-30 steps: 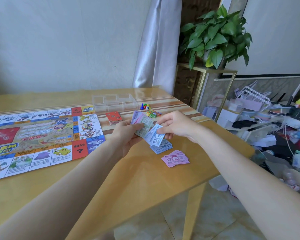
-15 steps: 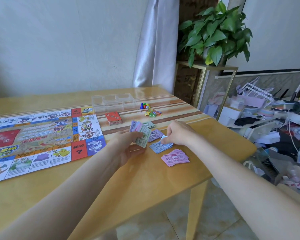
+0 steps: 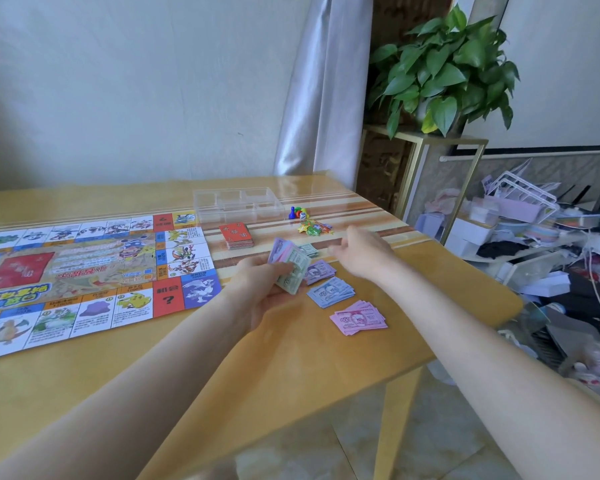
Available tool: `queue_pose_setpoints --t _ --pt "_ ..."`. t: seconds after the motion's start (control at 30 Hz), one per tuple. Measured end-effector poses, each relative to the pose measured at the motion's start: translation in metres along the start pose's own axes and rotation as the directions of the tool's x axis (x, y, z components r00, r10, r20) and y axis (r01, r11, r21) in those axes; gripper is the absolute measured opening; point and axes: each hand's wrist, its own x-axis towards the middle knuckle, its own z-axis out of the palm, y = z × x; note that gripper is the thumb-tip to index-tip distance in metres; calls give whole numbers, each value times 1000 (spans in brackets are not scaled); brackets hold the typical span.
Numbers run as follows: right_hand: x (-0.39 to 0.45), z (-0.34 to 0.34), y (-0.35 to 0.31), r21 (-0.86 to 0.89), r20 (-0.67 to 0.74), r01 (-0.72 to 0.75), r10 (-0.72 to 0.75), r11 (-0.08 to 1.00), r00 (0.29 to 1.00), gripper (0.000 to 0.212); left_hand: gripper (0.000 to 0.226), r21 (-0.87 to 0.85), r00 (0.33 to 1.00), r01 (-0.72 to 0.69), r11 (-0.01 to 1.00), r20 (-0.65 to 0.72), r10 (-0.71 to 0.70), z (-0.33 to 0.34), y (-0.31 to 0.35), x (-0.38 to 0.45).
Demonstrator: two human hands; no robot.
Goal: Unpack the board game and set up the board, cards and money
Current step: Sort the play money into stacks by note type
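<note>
The colourful game board (image 3: 84, 271) lies flat on the left of the wooden table (image 3: 291, 358). My left hand (image 3: 264, 289) holds a fanned stack of play money (image 3: 290, 266) just right of the board. My right hand (image 3: 361, 252) hovers, blurred, with fingers apart and nothing in it, above small money piles: green notes (image 3: 309, 250), purple notes (image 3: 321, 271), blue notes (image 3: 331, 292) and pink notes (image 3: 359, 318). A red card deck (image 3: 236, 235) sits behind them.
A clear plastic tray (image 3: 238, 204) stands at the back, with pawns and a die (image 3: 297, 213) and bright tokens (image 3: 314, 227) beside it. The table's right edge drops to a tiled floor; a potted plant (image 3: 444, 71) and a cluttered heap (image 3: 551, 244) lie beyond.
My right hand laid a blue note on the blue pile, let go, and lifted away to the back right. My left hand lowered slightly with its stack.
</note>
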Motion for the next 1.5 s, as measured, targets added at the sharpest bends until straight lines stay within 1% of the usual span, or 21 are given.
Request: queue_pose_setpoints --t 0.03,0.1,0.13,0.23,0.33,0.5,0.57,0.67,0.7,0.8,0.9,0.93,1.0,1.1,1.13,1.2,1.3,1.37,1.4,1.43,1.5 --pt "1 -5 -4 144 1 31 -31 989 1000 34 24 -30 1000 -19 999 -6 19 -2 0 2" --pt "0 -8 -15 451 113 56 -119 891 986 30 25 -36 999 -46 998 -4 46 -4 1 5" --pt "0 -7 -20 502 146 61 -154 862 977 28 25 1 998 -61 998 2 61 -5 2 6" --pt "7 4 -25 438 97 114 -173 892 980 23 17 81 993 -112 990 42 109 -6 5 7" --pt "16 7 -28 472 95 109 -174 875 980 15 13 51 989 -141 989 49 138 -12 9 10" --pt "30 11 -30 483 159 56 -150 874 976 19 14 -13 992 -123 992 8 123 -22 7 21" --pt "41 10 -27 577 115 -1 -80 816 990 23 14 -84 993 -114 990 -18 113 -25 7 27" --pt "57 7 -18 783 53 -100 95 614 994 24 20 -153 993 -113 982 -38 109 -32 12 34" --pt "62 7 -14 801 52 -129 145 585 988 22 21 -164 994 -110 980 -40 105 -35 14 36" --pt "78 19 -9 754 47 -198 249 626 967 23 20 -197 994 -110 974 -29 106 -41 17 40" --pt "91 32 -14 784 81 -226 265 579 961 25 16 -206 994 -110 972 -40 104 -44 17 46" --pt "94 35 -17 773 82 -227 262 592 962 24 15 -208 994 -108 972 -43 101 -45 17 47" --pt "97 41 -21 675 31 -201 244 710 969 20 14 -212 994 -103 972 -47 95 -45 18 49" --pt "94 47 -23 381 -56 -166 202 909 978 21 14 -211 995 -94 973 -42 87 -44 18 51" --pt "92 48 -23 305 -62 -163 190 938 980 21 14 -210 996 -91 973 -34 86 -43 17 51" --pt "91 48 -23 259 -87 -140 168 956 982 20 15 -208 996 -89 974 -14 88 -41 17 50" --pt "86 38 -27 437 -152 -40 118 899 981 9 15 -187 995 -94 978 11 98 -38 16 47" --pt "73 26 -33 622 -32 25 -6 782 999 5 18 -140 994 -103 985 5 105 -37 16 45" --pt "66 21 -36 672 69 27 -99 740 993 14 19 -113 994 -110 988 -1 110 -37 16 45" --pt "59 18 -39 679 153 31 -182 734 971 22 21 -88 993 -117 989 1 118 -36 17 44" --pt "48 15 -40 622 225 72 -266 780 937 30 22 -43 990 -130 991 43 131 -35 17 41"
